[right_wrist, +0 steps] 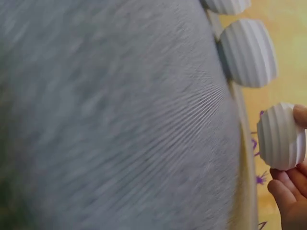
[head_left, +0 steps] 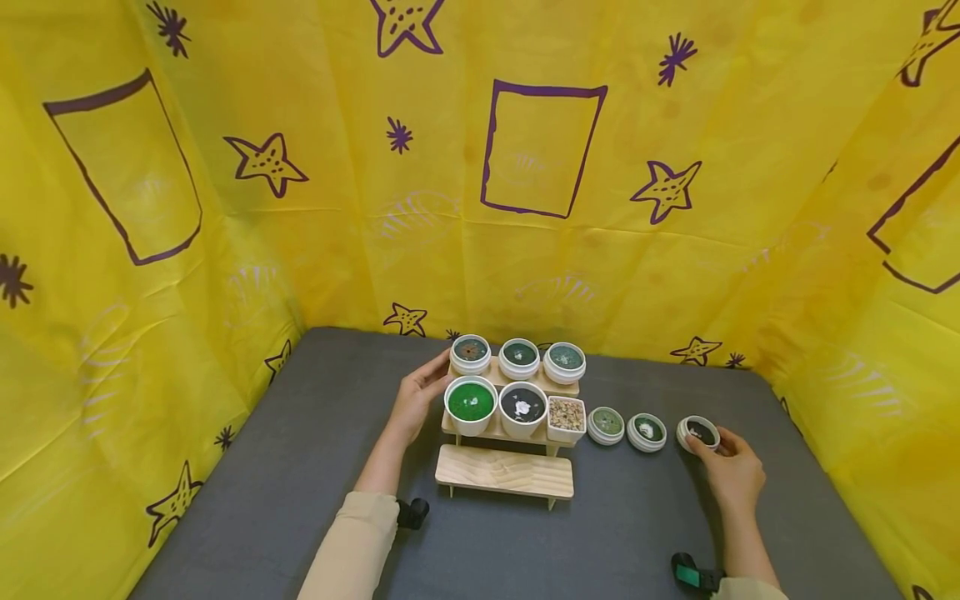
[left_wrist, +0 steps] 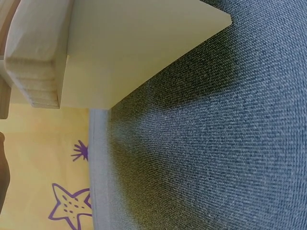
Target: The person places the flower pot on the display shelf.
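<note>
Head view: the right hand [head_left: 735,477] pinches a squat, white, ribbed round pot with dark contents [head_left: 700,431] between thumb and fingers, the pot lying at the hand's far left side, its mouth upward. Two similar white pots with green contents [head_left: 647,433] stand just to its left on the grey cloth-covered table [head_left: 600,537]; beyond them is the tiered, pale wooden stand [head_left: 504,472]. The left hand [head_left: 415,404] is at the stand's left end, well apart from the pinched pot; whether its fingers grip anything cannot be told. By judgement, the governing relation is this sideways one, the right hand being nearer; the round pot shows no long axis.

Left wrist view: pale wood is close by; the fingers' state is not shown.

Right wrist view: thumb and fingertips hold the ribbed wall, the pot apparently clear of the table.
</note>
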A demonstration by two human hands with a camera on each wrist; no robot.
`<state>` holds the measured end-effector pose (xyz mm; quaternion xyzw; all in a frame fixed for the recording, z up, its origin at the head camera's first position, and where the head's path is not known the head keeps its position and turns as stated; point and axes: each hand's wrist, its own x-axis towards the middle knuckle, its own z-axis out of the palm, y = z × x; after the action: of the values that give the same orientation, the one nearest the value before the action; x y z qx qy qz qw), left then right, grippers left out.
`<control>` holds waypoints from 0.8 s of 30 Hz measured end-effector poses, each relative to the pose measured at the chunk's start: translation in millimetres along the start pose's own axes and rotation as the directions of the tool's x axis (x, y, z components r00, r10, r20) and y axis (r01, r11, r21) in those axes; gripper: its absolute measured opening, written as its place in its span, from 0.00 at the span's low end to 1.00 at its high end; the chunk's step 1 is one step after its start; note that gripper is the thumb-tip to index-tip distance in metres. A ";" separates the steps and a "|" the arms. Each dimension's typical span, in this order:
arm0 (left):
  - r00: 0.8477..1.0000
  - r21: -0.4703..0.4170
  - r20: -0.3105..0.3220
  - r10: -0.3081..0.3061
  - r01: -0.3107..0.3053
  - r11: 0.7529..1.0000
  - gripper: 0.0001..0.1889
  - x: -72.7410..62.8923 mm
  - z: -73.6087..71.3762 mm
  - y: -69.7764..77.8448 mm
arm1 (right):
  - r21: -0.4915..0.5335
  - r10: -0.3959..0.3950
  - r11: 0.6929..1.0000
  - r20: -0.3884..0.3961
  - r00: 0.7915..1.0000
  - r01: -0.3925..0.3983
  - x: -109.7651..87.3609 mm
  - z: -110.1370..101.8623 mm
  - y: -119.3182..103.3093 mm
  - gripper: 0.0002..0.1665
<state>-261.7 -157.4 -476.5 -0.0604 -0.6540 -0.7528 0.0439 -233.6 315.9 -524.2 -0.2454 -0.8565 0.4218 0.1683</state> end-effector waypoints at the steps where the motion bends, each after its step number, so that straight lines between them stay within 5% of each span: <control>1: 1.000 -0.003 -0.001 -0.001 0.001 1.000 0.28 0.0 0.1 0.1 | 0.008 0.004 1.000 -0.007 1.000 -0.004 0.0 -0.3 -1.9 0.41; 16: 1.000 0.018 -0.013 -0.003 0.003 1.000 0.27 0.4 0.3 -0.5 | 0.235 0.012 0.972 -0.052 0.999 0.001 -9.6 -9.9 -52.1 0.40; 24: 1.000 0.018 -0.003 -0.004 0.004 1.000 0.27 1.5 -1.4 -2.1 | 0.326 -0.050 0.943 -0.058 0.997 0.067 -20.1 -12.7 -78.1 0.36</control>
<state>-263.6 -158.5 -478.5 -0.0575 -0.6607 -0.7472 0.0440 -232.5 271.9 -455.5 -0.1988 -0.7771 0.5468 0.2402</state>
